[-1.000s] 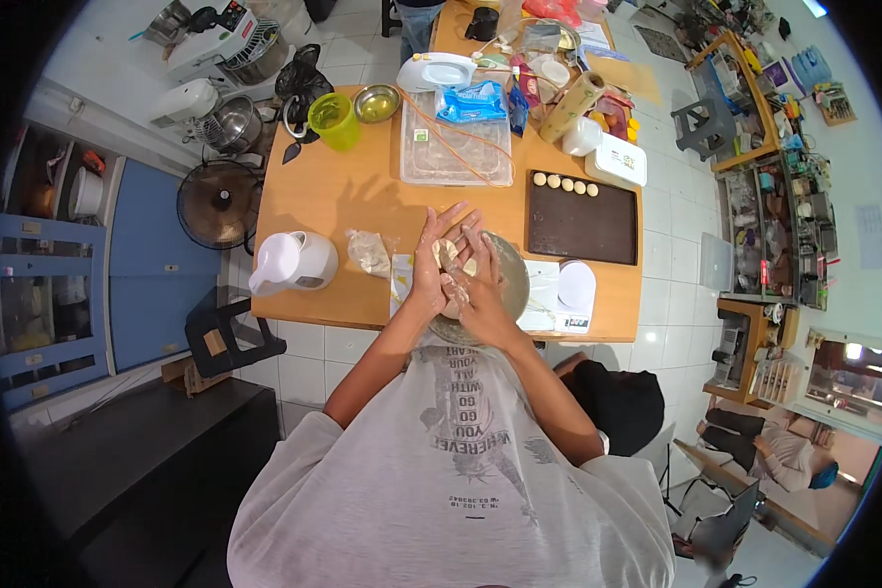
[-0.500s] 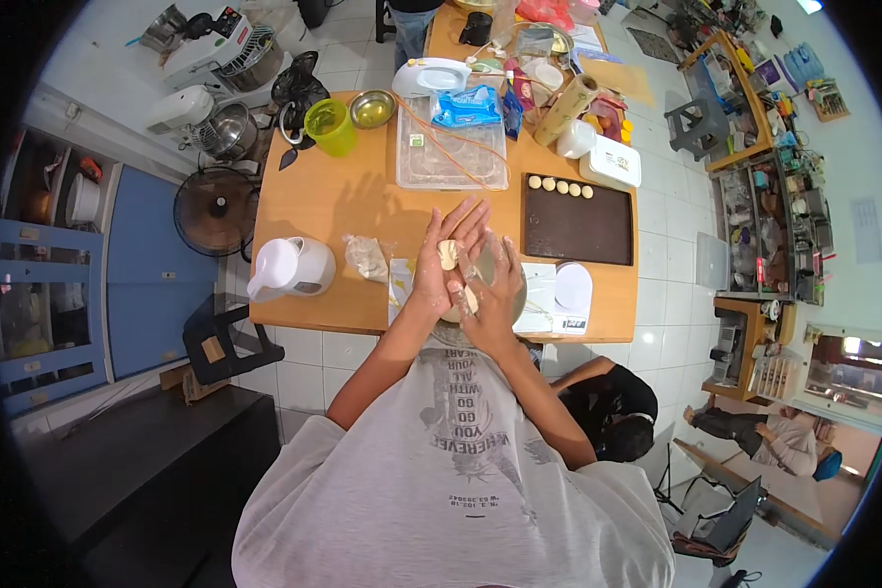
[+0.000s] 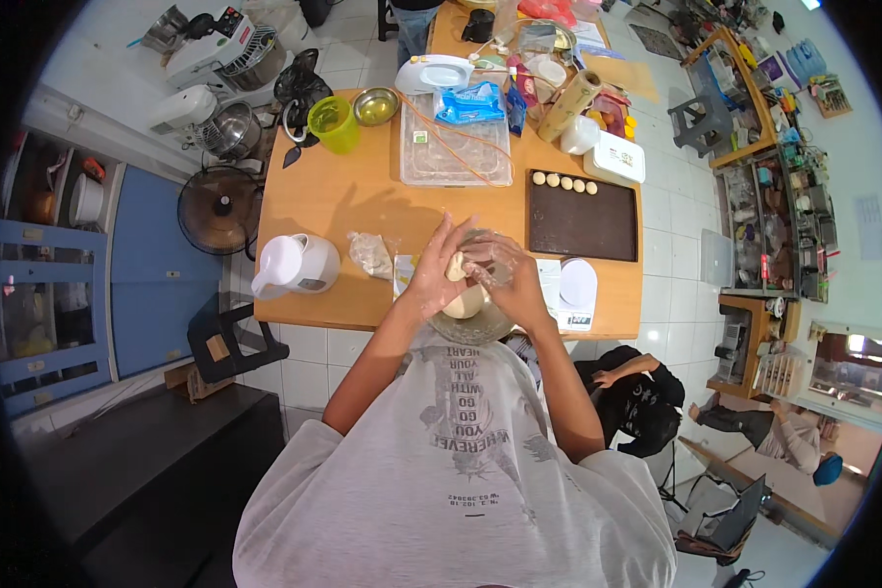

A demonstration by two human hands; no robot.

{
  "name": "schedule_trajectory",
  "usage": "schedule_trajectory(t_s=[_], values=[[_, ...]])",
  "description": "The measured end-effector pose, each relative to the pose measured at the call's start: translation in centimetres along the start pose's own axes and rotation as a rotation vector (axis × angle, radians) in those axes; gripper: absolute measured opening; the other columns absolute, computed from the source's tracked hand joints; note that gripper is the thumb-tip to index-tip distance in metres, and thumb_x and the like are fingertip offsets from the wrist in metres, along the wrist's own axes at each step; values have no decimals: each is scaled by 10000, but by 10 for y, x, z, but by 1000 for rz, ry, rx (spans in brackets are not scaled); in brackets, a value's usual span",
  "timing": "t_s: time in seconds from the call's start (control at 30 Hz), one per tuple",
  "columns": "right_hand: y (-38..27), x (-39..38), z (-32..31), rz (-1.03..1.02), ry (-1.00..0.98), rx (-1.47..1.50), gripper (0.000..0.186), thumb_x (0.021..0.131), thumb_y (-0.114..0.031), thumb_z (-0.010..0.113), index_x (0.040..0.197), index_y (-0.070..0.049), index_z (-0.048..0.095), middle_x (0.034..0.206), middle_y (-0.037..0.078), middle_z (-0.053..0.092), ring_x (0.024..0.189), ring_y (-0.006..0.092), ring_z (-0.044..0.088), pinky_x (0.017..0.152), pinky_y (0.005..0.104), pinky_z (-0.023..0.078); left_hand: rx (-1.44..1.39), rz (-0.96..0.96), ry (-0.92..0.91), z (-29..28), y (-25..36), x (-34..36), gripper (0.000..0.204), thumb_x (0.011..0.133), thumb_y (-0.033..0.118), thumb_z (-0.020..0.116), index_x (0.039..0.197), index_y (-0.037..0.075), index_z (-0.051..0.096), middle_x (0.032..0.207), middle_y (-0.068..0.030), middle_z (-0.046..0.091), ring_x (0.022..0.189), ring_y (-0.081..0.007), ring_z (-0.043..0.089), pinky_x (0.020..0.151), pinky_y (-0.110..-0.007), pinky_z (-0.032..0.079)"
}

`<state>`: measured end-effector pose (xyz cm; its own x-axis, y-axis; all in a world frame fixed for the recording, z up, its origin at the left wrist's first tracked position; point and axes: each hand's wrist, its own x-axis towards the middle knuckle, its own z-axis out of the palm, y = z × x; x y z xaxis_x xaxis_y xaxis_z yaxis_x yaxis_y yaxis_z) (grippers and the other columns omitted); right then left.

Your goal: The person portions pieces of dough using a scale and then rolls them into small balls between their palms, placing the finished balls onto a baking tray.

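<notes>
Small dough piece [image 3: 456, 266] is resting against the left hand [image 3: 429, 279], above the bowl [image 3: 461, 334] and close in front of the person's body. The left fingers are pointing toward the far side of the table [image 3: 314, 196], stretched out and slightly apart at the tips; whether the hand is gripping the dough, I cannot tell. The right hand [image 3: 517, 286] is hovering over the bowl with bent fingers, the nearest seeming to be touching the piece, though whether they are pinching it is not showing. Judging by this, the hands are shaping the piece, and the next move is calling for light, even pressure between the palms, well clear of the bigger dough lump [image 3: 465, 303] lying below in the bowl. To the right, a white scale [image 3: 578, 286] is standing near the bowl; beyond it, a dark tray [image 3: 583, 227] is holding five dough balls [image 3: 565, 183] along its far edge. To the left, a plastic bag [image 3: 369, 254] is lying near a white jug [image 3: 309, 265].
</notes>
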<state>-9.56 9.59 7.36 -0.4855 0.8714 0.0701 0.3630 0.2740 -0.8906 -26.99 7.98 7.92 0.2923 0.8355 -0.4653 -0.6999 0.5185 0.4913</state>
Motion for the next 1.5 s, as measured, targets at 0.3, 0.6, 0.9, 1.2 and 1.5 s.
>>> schedule_trajectory(t_s=[0.3,0.6,0.9,1.2,1.5], values=[[-30,-12,19,-146,136,-15,301,797,34,813,1085,-52,784,1060,122,689,944,308,690,829,391,553,-338,20,57,-7,-5,3,784,1049,700,412,1545,100,510,1525,-175,546,1398,-313,540,1177,-497,444],[-24,-12,47,-113,333,-138,491,763,96,730,1221,-77,767,1119,163,687,1057,376,670,886,454,542,-183,186,96,7,-22,12,811,1088,650,341,1503,-29,502,1534,-206,527,1443,-348,508,1244,-476,383],[-39,-17,44,-155,115,-66,569,841,31,696,1401,-71,668,1279,200,667,1144,421,647,1037,503,495,-219,279,174,-8,-12,19,827,1086,670,340,1425,-59,536,1485,-224,572,1363,-349,578,1213,-443,434],[-4,-9,9,-59,117,-8,407,874,52,747,1259,-77,731,1221,155,687,1017,305,707,913,367,573,-448,-48,-266,-28,-9,7,862,1055,730,340,1559,37,435,1600,-194,479,1442,-334,493,1174,-479,429],[-20,-17,32,-66,164,-1,400,858,7,765,1250,-68,736,1217,171,717,1116,378,709,984,433,564,-220,127,-69,-14,-23,7,830,1075,680,353,1512,-13,489,1560,-214,513,1455,-355,489,1214,-501,406]])
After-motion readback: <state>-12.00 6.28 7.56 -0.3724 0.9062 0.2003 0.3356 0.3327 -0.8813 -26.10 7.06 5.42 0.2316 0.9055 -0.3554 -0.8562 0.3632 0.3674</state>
